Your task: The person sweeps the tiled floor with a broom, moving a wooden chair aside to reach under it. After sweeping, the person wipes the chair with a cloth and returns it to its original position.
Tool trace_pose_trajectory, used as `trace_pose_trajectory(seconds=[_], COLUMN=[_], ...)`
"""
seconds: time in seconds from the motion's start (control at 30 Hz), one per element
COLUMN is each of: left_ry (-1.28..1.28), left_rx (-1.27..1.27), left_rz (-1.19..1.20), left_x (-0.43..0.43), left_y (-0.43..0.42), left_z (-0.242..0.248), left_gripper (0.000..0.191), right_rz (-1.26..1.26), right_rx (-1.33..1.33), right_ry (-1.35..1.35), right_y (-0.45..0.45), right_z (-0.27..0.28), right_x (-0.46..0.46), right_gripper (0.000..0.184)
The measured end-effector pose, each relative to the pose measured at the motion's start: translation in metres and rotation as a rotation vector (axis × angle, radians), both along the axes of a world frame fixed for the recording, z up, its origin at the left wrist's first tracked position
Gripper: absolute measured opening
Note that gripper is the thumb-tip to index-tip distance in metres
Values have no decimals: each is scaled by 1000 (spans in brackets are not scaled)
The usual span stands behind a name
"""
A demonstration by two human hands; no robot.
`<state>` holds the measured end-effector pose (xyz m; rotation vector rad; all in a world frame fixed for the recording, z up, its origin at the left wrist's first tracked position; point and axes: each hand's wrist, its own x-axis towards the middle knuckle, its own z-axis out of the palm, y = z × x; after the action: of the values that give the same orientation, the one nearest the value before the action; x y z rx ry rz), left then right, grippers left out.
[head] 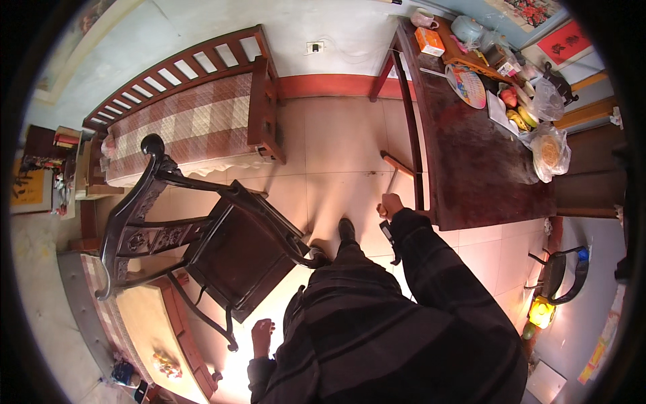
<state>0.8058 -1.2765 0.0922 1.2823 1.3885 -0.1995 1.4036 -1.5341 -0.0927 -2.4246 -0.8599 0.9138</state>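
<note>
My right hand (390, 206) is closed around the thin handle of a broom or similar floor tool, beside the near left corner of the dark wooden table. The tool's long brown head (397, 164) rests on the tiled floor, partly beneath the table's edge. Low in the view, my left hand (263, 337) hangs beside my body with its fingers curled; nothing shows in it. Above and left of that hand stands a carved dark wooden armchair (242, 247), apart from it. Small dark specks (372, 173) lie on the floor left of the tool's head.
A wooden bench with a checked pad (202, 116) stands against the wall. The dark table (484, 166) at right holds fruit, a hand fan (465, 86) and plastic bags. A light wooden table (146, 313) is at lower left, a black chair (562, 275) at right.
</note>
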Motion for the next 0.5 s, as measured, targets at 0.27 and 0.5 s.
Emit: trace_pose_trajectory(seconds=[0.27, 0.5], left_ry=[-3, -108], left_rx=[81, 409], left_rz=[-28, -631], left_x=[-58, -119], left_y=[-43, -59], left_z=[-23, -88], left_gripper=[25, 19], right_rz=[511, 549], right_rx=[-88, -13], right_ry=[-548, 42], right_y=[68, 46], right_z=[8, 32], right_x=[-85, -155], right_gripper=[24, 11])
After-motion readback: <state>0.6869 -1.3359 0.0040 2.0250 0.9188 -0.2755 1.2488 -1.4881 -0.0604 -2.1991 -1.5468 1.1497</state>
